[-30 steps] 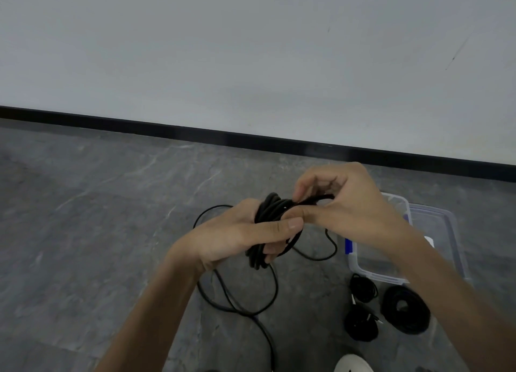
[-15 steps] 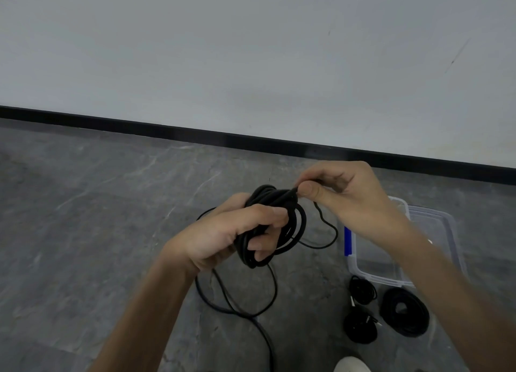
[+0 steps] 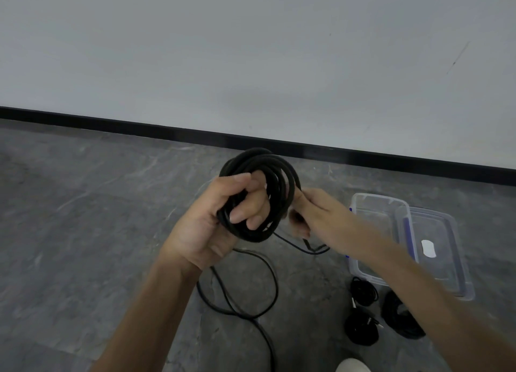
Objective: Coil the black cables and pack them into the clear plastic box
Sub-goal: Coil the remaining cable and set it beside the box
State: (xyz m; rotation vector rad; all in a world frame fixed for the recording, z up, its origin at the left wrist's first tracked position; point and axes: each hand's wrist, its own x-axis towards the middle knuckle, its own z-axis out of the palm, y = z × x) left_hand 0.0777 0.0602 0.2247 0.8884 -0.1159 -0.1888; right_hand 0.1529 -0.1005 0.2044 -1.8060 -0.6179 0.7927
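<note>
Both hands closed: left hand (image 3: 212,226) grips coil (image 3: 259,155), right hand (image 3: 318,215) pinches its tail (image 3: 290,242); clear box (image 3: 377,197) lies rightward, nearer right.

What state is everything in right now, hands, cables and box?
black cable: partly coiled, tail loose on floor.
left hand: grips its coil.
right hand: pinches the cable at the coil's edge, blurred.
clear plastic box: open, no cable visible inside.
lid: off, beside the box.
three small coils: wound, on floor outside box.

Black cable (image 3: 284,181) coiled, tail trailing — clear box (image 3: 377,197) on floor.
</note>
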